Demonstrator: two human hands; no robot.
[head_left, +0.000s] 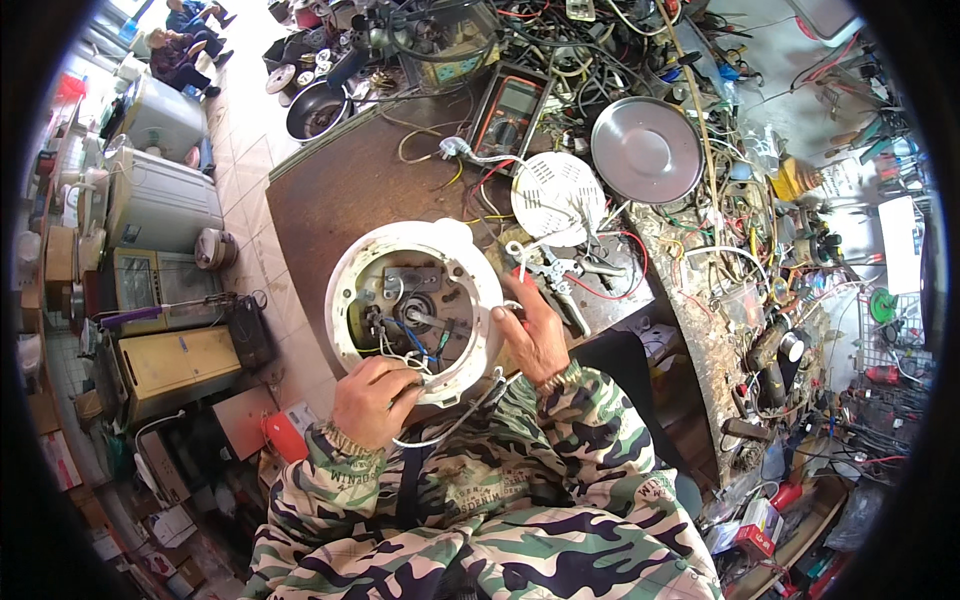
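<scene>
A white round rice cooker body lies with its open underside up, close in front of me. Inside are a dusty metal base, brackets and white, blue and yellow wires. My left hand curls over the near left rim, its fingers bent beside the white wires; whether a wire is between them is hidden. From the right, my right hand grips the rim with the thumb on top. A grey cord loops below the body. Just beyond my right hand lie pliers with red on a handle.
A white vented cover and a multimeter lie farther back on the brown bench. Right of them sits a round grey metal pan. Tangled cables and tools crowd the right side. Two people sit at the far left.
</scene>
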